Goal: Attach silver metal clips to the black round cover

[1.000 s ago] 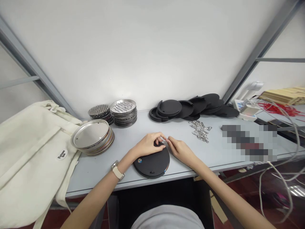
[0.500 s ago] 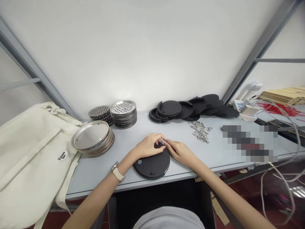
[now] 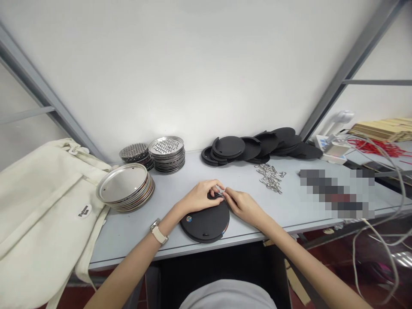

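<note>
In front of me a round black disc point(image 3: 206, 221) lies flat near the table's front edge. It has a small slot near its lower rim, a tiny round coloured sticker at the left and a strip of colour showing at its right edge. My left hand point(image 3: 202, 196) rests over its upper part, thumb and fingers pinched. Against those fingertips, at the disc's upper right rim, my right hand point(image 3: 241, 204) is also pinched. Between them shows a bit of a small metal clip point(image 3: 220, 194), mostly covered by fingers. A heap of similar metal clips point(image 3: 272, 178) lies to the right.
Stacked metal discs point(image 3: 122, 184) and perforated grater discs point(image 3: 166, 146) stand at the left. Black round covers point(image 3: 228, 147) overlap along the wall. A cream bag point(image 3: 48, 206) leans at the left edge; white cables point(image 3: 402, 189) hang at the right.
Almost nothing differs. Both hands stay at the disc's upper right rim, with only a slight shift of the fingers around the metal clip.
</note>
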### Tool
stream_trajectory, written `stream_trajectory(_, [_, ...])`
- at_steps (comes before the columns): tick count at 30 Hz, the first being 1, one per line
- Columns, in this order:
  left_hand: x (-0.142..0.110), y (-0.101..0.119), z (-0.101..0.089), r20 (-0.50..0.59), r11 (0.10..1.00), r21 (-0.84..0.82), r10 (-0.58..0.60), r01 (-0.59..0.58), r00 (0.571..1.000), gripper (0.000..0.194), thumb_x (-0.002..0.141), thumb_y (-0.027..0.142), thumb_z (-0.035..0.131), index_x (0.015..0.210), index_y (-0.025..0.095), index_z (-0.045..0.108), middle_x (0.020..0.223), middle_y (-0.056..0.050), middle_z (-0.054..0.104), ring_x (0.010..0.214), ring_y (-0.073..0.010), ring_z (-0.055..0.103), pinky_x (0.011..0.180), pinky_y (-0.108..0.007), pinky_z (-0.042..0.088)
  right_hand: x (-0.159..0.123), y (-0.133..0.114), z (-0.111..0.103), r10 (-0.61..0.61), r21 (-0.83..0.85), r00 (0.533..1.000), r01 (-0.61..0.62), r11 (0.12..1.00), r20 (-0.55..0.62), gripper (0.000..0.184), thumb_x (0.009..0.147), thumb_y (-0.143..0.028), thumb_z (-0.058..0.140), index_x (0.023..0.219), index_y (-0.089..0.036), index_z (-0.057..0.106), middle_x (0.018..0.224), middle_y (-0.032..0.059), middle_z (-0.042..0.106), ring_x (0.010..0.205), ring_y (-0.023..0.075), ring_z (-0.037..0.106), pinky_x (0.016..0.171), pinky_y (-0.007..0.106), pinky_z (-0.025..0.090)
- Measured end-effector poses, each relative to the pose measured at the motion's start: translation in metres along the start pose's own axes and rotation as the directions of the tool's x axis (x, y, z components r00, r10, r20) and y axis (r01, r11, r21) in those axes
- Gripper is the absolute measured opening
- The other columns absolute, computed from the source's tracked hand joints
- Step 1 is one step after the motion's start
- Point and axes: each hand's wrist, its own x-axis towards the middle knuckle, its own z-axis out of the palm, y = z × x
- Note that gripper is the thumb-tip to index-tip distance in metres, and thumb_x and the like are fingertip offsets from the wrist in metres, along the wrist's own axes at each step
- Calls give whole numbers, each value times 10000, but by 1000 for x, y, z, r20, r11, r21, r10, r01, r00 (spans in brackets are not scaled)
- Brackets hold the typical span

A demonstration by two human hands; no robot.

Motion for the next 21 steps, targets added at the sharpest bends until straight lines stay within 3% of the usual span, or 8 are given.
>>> stream_trajectory(14, [0, 0, 0, 5, 1000, -13, -6, 6, 1000, 299, 743, 220, 623, 1038, 198, 579, 836, 6, 591, 729, -106, 542, 686, -224, 448, 0, 2, 1, 34, 57, 998, -31, 998, -48, 237, 970, -312, 294, 879, -202, 483, 626, 9, 580, 512, 156, 537, 524, 232, 317])
stream_trajectory(21, [0, 0, 1, -16, 997, 45, 56, -55, 998, 231, 749, 214, 610, 976, 193, 573, 856, 1, 589, 765, -124, 549, 708, -246, 456, 1, 0, -3, -46, 75, 999, 45, 996, 9, 266, 971, -289, 289, 916, -198, 532, 728, 40, 637, 595, 165, 580, 576, 242, 357])
